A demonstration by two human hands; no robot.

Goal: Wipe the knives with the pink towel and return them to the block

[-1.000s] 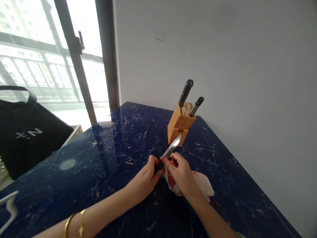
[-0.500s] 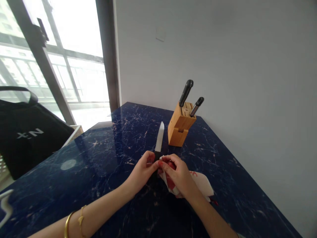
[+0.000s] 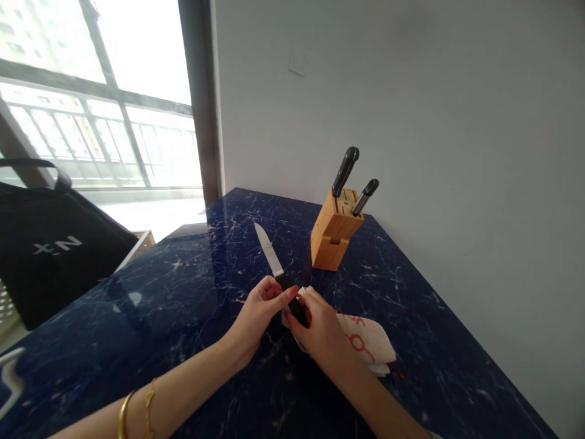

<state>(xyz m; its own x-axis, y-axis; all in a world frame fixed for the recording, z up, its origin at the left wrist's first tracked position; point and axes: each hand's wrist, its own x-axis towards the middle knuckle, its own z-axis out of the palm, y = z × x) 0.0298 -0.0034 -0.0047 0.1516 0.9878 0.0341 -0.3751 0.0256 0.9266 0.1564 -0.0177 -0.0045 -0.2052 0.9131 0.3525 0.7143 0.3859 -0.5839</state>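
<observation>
A knife [image 3: 274, 261] with a pale blade and black handle is held over the dark blue marble table [image 3: 192, 292], its tip pointing up and to the left. My left hand [image 3: 256, 314] pinches the handle just below the blade. My right hand [image 3: 315, 329] is closed around the lower handle together with a white cloth with red print [image 3: 368, 346], which trails to the right onto the table.
A wooden knife block [image 3: 335, 230] with two black-handled knives stands behind the hands near the wall. A black bag [image 3: 50, 244] sits at the table's left edge by the window. The grey wall runs along the right side.
The knife blade has swung from pointing up-right, through upright, to pointing up-left. Both hands stayed at the handle; the cloth now shows more of its red print.
</observation>
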